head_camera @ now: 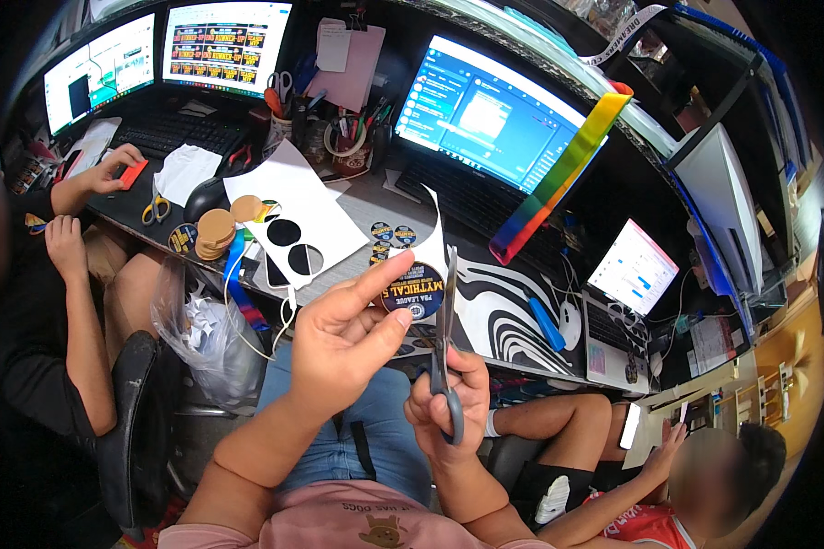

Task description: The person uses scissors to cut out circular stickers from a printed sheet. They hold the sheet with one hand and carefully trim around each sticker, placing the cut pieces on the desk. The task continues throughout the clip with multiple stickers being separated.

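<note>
My left hand (350, 329) holds a round printed paper piece (419, 288) in dark blue with yellow lettering, a white paper margin rising from it. My right hand (450, 405) has its fingers through the handles of dark-handled scissors (446, 322). Their blades point up along the right edge of the printed round. Behind the hands, several small round printed pieces (393, 237) lie on the desk. A white sheet with round holes (323, 219) is left of them, near a stack of tan discs (215, 233).
A person sits at the left, one hand on a red object (134, 174); another sits at the lower right. Monitors (487, 113), a laptop (608, 343), a white mouse (569, 326) and a blue cutter (545, 320) are on the desk. A plastic bag (213, 343) hangs below its edge.
</note>
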The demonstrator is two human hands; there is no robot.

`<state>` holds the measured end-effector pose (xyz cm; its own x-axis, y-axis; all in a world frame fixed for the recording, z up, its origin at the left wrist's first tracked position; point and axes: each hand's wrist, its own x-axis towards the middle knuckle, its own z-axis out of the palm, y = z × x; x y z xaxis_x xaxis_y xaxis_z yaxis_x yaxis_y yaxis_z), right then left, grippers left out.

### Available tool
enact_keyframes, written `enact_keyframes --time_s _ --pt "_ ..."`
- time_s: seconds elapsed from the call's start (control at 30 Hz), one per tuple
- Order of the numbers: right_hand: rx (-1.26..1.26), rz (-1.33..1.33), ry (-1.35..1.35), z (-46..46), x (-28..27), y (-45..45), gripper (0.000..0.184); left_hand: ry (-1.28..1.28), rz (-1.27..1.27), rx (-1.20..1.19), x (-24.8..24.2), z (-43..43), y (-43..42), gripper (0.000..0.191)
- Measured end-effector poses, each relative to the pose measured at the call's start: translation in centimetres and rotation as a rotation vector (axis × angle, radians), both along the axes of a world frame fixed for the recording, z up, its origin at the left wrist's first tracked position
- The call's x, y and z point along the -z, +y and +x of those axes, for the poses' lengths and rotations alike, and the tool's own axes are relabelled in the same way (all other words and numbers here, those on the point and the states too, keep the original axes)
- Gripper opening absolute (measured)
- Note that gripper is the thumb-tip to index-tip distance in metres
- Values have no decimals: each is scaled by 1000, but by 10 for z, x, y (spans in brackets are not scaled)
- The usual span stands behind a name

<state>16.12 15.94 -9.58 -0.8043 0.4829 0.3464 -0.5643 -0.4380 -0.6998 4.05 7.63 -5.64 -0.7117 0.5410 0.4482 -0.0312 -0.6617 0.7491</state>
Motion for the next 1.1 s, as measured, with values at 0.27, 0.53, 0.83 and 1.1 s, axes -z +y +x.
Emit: enact_keyframes --time_s 0.27,0.53,0.83,1.1 --pt "13 12 -35 0 2 -1 51 -12 -52 -87 -3 1 -1 40" --pt "87 44 -26 -8 10 -17 58 -214 120 -194 11 26 24 40" --pt "54 23 17 -12 6 -9 56 -154 64 -145 12 23 14 40" --pt "26 18 11 -8 3 -7 55 -116 53 -95 9 16 8 40"
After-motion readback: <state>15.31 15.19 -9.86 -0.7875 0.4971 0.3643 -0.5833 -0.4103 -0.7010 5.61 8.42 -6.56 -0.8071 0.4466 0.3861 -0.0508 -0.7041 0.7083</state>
